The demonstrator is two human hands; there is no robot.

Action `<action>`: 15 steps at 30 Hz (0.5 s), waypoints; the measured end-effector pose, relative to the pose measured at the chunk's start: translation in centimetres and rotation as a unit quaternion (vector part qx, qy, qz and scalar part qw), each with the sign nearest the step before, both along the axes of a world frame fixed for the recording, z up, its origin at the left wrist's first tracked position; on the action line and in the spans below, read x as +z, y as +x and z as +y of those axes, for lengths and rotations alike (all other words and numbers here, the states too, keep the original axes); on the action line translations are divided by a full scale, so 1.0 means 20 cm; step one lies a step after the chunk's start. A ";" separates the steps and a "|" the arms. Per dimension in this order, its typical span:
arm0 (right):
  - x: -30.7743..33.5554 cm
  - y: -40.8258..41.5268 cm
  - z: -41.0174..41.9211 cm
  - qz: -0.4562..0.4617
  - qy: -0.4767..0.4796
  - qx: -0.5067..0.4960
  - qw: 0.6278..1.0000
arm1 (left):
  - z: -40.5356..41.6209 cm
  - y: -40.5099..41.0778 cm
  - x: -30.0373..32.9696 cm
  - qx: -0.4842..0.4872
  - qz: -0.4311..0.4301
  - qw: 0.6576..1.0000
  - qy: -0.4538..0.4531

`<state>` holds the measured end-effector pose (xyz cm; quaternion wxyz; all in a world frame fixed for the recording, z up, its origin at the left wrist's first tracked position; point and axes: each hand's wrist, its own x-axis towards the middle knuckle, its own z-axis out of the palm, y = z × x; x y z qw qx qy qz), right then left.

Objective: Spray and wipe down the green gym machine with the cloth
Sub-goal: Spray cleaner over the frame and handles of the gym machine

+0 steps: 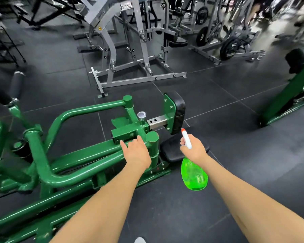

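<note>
The right hand (193,148) grips the spray bottle (194,174) above the seat pad (172,153). The left hand (136,151) rests open, holding nothing, on the green machine (74,176) frame (no cloth visible). Better to aim the nozzle at the frame before squeezing, and find the cloth.

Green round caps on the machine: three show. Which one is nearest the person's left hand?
The cap just right of the left hand, beside the black seat. The other two sit farther off: one at the far tube's end, one low at the left.
</note>
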<state>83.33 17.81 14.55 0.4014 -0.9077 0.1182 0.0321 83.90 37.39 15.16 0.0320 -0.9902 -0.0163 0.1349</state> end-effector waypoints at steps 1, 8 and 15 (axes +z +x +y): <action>0.01 0.05 -0.02 -0.004 -0.008 -0.005 1.000 | 0.00 0.01 -0.01 0.004 -0.010 1.000 -0.004; 0.05 0.33 -0.13 -0.011 -0.018 -0.004 1.000 | 0.02 0.03 -0.06 -0.006 -0.041 0.999 -0.006; 0.10 0.53 -0.18 -0.013 -0.037 0.033 0.999 | 0.01 0.06 -0.08 0.001 -0.048 0.999 0.017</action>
